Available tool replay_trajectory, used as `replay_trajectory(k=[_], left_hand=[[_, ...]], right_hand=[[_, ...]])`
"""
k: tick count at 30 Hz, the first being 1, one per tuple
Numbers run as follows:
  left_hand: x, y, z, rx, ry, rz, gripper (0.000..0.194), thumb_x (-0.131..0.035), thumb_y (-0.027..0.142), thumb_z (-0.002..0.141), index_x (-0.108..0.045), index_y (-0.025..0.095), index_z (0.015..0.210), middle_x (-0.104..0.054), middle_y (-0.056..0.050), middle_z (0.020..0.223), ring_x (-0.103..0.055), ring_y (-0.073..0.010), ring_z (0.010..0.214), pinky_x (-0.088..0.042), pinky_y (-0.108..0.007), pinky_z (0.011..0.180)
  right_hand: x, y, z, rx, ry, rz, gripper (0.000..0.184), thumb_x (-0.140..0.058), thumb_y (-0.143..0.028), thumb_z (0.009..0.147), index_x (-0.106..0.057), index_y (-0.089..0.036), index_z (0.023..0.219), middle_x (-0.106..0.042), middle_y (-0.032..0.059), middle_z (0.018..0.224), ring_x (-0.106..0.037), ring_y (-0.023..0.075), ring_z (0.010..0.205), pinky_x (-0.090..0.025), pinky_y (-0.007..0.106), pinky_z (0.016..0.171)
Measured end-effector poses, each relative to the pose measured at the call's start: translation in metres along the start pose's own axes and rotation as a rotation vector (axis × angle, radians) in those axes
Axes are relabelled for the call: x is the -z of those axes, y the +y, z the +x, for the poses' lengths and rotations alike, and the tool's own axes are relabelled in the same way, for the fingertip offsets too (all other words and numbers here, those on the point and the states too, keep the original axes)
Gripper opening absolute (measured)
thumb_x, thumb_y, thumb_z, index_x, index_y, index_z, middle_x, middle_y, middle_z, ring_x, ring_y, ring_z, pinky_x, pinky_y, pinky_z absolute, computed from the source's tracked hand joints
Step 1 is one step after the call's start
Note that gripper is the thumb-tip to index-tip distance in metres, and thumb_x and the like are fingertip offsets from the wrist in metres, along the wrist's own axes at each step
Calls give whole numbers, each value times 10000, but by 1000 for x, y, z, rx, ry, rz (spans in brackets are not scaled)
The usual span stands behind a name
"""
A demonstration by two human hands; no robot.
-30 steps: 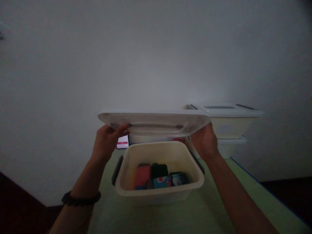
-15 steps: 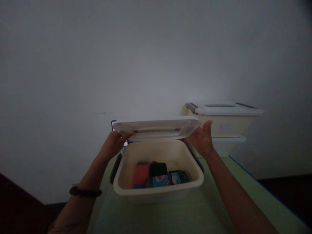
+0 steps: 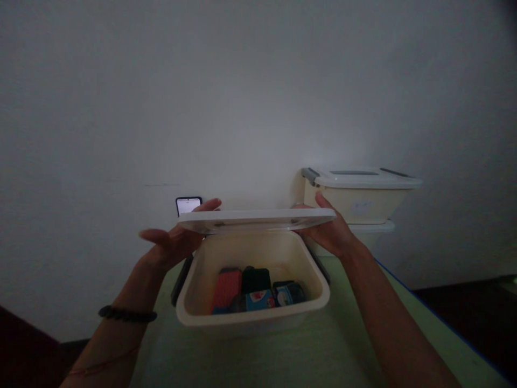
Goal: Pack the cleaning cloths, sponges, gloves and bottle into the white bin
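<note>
A white lid (image 3: pixel 258 215) hangs tilted above the back edge of a cream plastic storage box (image 3: pixel 252 323), held between my hands. My left hand (image 3: pixel 173 242) bears the lid's left end, its thumb sticking out to the left and fingertips showing behind the lid. At the right end, my right hand (image 3: pixel 329 231) supports the lid from beneath and behind, thumb raised; its other fingers are partly hidden. Inside the box lie a red textured item (image 3: pixel 227 287), a dark green item (image 3: pixel 256 279) and blue-labelled things (image 3: pixel 260 299), too dim to name.
Behind on the right, a lidded cream box (image 3: pixel 359 202) is stacked on another box (image 3: pixel 374 234). A phone (image 3: pixel 188 206) with a lit screen stands near the wall, behind my left hand. The green table (image 3: pixel 258 358) has a blue right edge.
The lid has tipped flatter, showing less of its underside. My left thumb has come off the lid and swung outward. My right hand has shifted further under its end. The view has moved slightly.
</note>
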State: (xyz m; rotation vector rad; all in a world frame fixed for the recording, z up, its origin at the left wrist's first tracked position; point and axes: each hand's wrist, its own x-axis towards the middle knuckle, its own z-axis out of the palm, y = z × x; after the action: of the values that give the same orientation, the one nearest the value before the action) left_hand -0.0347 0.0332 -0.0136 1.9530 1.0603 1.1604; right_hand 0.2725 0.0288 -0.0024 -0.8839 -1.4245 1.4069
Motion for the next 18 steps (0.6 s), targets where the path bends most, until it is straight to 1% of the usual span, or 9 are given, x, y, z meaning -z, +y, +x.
replay_trajectory(k=[2,4,5,7,10,12,14,16,18], left_hand=[[3,-3,1,52,-129,-188,1022,122,771,624,-385,193,1298,-494,-95,1287,-431,-293,1184,-366,-455,946],[5,-5,3,147,-263,-336,925,57,747,687,-382,213,1301,-435,-78,1340,-333,-295,1251,-286,-454,1006],[4,-5,3,187,-296,-341,866,-3,739,715,-374,226,1307,-406,-73,1363,-306,-297,1265,-260,-452,1020],[0,-3,5,216,-291,-207,781,-91,714,753,-313,246,1337,-341,-70,1401,-301,-296,1268,-242,-450,1027],[-13,6,5,208,-186,119,716,-232,647,798,-185,231,1379,-249,-90,1440,-276,-283,1281,-190,-447,1047],[-21,11,5,198,-127,245,704,-273,604,816,-155,206,1384,-251,-111,1436,-281,-276,1279,-187,-443,1048],[-24,12,5,175,-108,229,654,-225,577,840,-194,199,1373,-321,-113,1404,-360,-259,1237,-254,-423,1023],[-22,9,6,164,-118,174,607,-156,552,859,-306,201,1330,-413,-95,1352,-442,-236,1178,-320,-392,988],[-19,7,6,172,-120,192,596,-158,546,859,-430,193,1255,-481,-81,1301,-468,-230,1154,-331,-377,983]], right_hand=[[2,-3,-5,-11,-79,-68,542,-293,-607,807,-614,-173,861,-642,62,886,-545,232,989,-393,377,882],[3,-5,-11,-12,-173,-183,453,-405,-553,802,-611,-181,958,-610,60,1052,-496,221,1079,-351,374,940],[3,-5,-13,-16,-203,-262,426,-442,-532,800,-604,-193,999,-582,55,1123,-469,219,1116,-333,375,961],[-1,-3,-14,-25,-199,-411,403,-454,-512,810,-592,-216,1045,-549,44,1187,-444,218,1148,-318,383,981],[-10,2,-9,5,-115,-530,416,-387,-510,843,-581,-219,1069,-547,48,1194,-448,218,1150,-311,388,998],[-16,3,-6,44,-88,-623,398,-400,-497,842,-580,-226,1071,-530,45,1219,-433,223,1169,-298,386,1010],[-19,1,-6,71,-97,-739,374,-426,-479,835,-579,-236,1074,-527,40,1223,-426,228,1178,-303,383,1006],[-19,-1,-7,92,-111,-805,369,-423,-469,840,-571,-234,1083,-543,43,1200,-442,226,1164,-328,373,987],[-18,-1,-8,98,-134,-827,379,-406,-467,849,-559,-219,1091,-550,50,1191,-459,217,1148,-345,356,975]])
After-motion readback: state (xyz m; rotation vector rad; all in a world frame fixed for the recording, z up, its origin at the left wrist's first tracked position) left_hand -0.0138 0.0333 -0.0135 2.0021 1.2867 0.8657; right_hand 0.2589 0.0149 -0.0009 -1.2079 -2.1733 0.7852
